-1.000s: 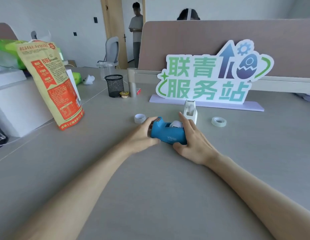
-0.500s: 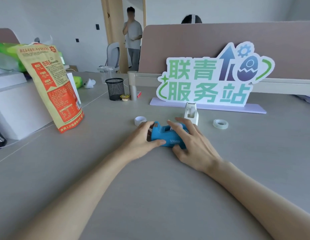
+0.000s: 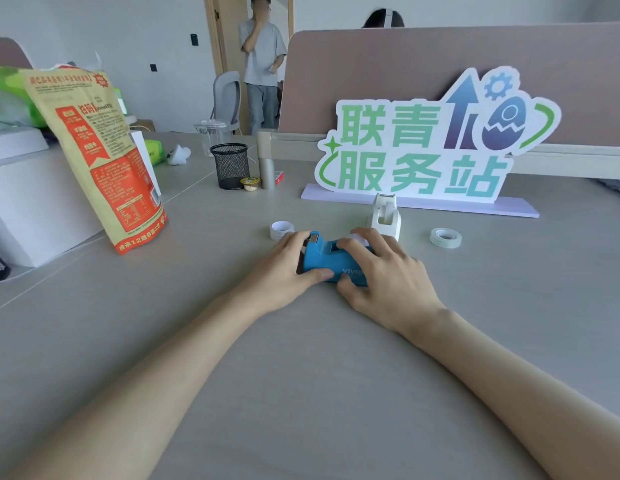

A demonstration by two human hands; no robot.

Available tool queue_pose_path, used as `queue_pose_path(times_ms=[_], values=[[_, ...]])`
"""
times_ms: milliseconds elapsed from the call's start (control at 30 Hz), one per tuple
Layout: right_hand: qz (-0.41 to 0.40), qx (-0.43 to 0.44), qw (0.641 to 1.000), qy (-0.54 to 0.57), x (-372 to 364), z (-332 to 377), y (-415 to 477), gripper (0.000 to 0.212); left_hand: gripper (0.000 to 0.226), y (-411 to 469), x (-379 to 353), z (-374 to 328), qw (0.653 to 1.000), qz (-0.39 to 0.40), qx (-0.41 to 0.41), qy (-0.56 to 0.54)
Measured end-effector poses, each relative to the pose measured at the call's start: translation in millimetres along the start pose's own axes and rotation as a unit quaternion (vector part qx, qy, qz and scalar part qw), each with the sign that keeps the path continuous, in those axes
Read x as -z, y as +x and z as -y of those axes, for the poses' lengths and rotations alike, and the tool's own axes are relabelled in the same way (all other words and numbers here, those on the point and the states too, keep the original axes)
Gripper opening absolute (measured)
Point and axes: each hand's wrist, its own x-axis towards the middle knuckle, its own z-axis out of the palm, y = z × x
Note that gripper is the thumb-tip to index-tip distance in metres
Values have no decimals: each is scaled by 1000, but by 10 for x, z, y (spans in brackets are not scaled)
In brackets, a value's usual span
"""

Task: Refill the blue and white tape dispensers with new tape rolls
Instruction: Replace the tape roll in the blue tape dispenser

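Note:
The blue tape dispenser (image 3: 327,259) lies on the grey desk (image 3: 301,375) between both hands. My left hand (image 3: 284,268) grips its cutter end, thumb along the near side. My right hand (image 3: 384,275) covers its rear part, fingers spread over the top, hiding whatever sits in the roll slot. The white tape dispenser (image 3: 384,216) stands upright just behind, apart from my hands. One tape roll (image 3: 281,230) lies to the left of the dispensers, another tape roll (image 3: 445,238) to the right.
A large printed paper bag (image 3: 100,161) stands at the left beside white foam blocks (image 3: 31,199). A black mesh pen cup (image 3: 230,166) and a colourful sign (image 3: 429,143) stand behind. A person stands in the far doorway; another sits behind the divider.
My right hand has slid from the dispenser's side up over its top, fingers now spread across it. The left hand keeps its grip on the cutter end.

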Motion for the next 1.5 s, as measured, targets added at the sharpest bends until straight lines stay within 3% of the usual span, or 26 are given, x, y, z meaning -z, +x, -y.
queue_pose_path(times_ms=[633, 800, 1067, 1300, 1500], values=[[-42, -9, 998, -44, -18, 15, -10, 39, 54, 18, -13, -10, 1000, -3, -5, 20], [-70, -49, 994, 66, 23, -45, -14, 30, 56, 17, -13, -11, 1000, -2, -5, 28], [-116, -81, 954, 263, 40, -163, 27, 13, 62, 1, -27, 6, 998, -4, -20, 61], [-112, -119, 928, 336, 150, -126, 27, 26, 73, -20, -34, -26, 995, 13, -28, 98], [-183, -163, 888, 388, 173, -107, 26, 12, 64, 2, -29, -18, 995, 11, -12, 94]])
